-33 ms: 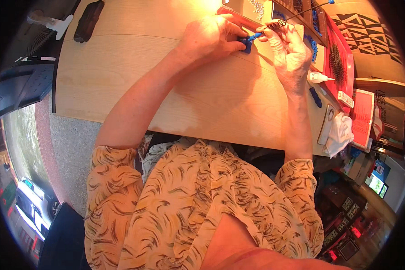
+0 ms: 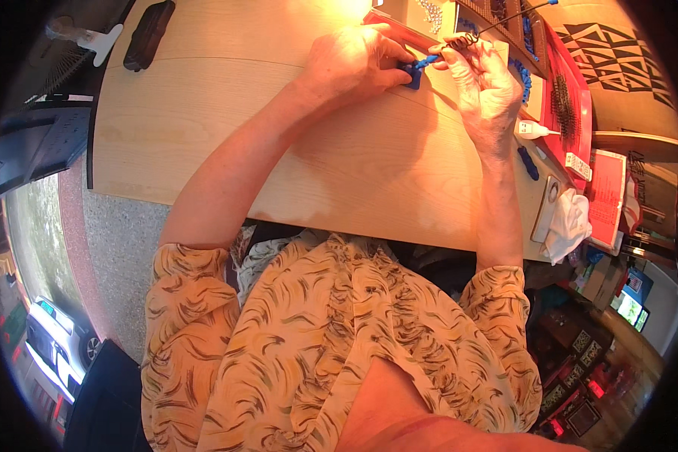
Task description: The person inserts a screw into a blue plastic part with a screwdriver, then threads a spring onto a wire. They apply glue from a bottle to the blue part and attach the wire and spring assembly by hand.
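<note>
My left hand (image 2: 354, 60) rests low over the far part of the table, its thumb and fingers pinched on a small dark-blue block (image 2: 412, 77). Just across from it, my right hand (image 2: 490, 94) is closed, thumb against forefinger, on a thin black wire (image 2: 505, 21) with a coiled stretch near the fingers. The wire slants up to the right and carries a blue tip at its far end. Between the two hands a brighter blue twisted piece (image 2: 427, 61) meets the block. How it is joined to the wire is hidden by my right fingertips.
Past my hands stand a tray of small clear beads (image 2: 431, 15) and brown compartment trays (image 2: 505, 15). At right are a white nozzle bottle (image 2: 533, 129), a dark-blue handle (image 2: 528, 163), a phone (image 2: 546, 207) and a white cloth (image 2: 569, 226). A dark case (image 2: 149, 35) lies far left.
</note>
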Available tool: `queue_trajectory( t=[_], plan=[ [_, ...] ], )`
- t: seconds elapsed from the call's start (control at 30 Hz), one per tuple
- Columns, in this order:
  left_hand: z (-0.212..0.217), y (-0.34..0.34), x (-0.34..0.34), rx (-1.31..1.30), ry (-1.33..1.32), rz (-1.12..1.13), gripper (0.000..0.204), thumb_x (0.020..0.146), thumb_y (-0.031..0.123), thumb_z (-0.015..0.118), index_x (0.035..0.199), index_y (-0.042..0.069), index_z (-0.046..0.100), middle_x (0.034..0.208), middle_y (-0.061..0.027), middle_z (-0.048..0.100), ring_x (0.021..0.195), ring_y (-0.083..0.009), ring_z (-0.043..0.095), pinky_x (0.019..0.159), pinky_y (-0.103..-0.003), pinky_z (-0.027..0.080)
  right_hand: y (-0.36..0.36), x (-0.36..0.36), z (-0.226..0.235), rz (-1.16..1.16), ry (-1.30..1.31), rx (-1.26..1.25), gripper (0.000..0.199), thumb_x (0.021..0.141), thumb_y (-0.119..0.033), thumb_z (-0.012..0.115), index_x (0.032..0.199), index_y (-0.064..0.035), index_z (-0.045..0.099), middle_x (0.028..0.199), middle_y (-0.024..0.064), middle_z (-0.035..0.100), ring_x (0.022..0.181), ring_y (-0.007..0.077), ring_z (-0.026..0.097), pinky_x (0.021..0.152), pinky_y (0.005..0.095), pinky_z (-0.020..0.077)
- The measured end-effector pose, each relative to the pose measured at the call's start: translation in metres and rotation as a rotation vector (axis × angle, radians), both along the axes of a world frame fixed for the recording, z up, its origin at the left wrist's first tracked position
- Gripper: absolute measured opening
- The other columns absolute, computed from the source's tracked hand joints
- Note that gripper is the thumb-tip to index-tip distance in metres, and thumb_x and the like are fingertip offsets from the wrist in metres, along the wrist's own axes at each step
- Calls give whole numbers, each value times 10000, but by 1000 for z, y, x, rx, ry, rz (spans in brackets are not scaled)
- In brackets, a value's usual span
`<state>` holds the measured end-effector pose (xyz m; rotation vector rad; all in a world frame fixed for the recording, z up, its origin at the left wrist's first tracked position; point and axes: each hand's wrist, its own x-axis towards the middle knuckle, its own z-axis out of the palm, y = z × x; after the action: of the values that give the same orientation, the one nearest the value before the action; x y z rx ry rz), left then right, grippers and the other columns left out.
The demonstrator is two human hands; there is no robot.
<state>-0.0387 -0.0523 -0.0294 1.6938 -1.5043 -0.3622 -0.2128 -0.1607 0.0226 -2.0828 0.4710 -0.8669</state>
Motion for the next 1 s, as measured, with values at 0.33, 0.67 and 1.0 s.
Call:
queue_trajectory(
  t=[0.33,0.67,1.0],
  plan=[
    [2,-3,-1,49,37,-8,284,800,302,798,1070,214,811,982,26,773,885,-191,726,803,-338,573,3,1,10,-10,16,299,149,906,66,730,1047,27,702,996,56,744,923,104,696,868,243,556],
    [0,-3,-2,59,100,-9,287,792,294,814,1067,210,811,961,7,778,874,-196,728,804,-332,571,3,2,7,-65,35,307,129,885,42,766,1007,42,726,946,20,734,871,71,664,810,232,543],
    [-11,-8,0,11,55,7,288,776,312,836,1051,229,817,924,14,780,848,-190,727,790,-337,576,1,1,11,-86,96,301,128,867,14,805,973,16,733,929,25,730,864,66,660,816,215,529]
  ],
)
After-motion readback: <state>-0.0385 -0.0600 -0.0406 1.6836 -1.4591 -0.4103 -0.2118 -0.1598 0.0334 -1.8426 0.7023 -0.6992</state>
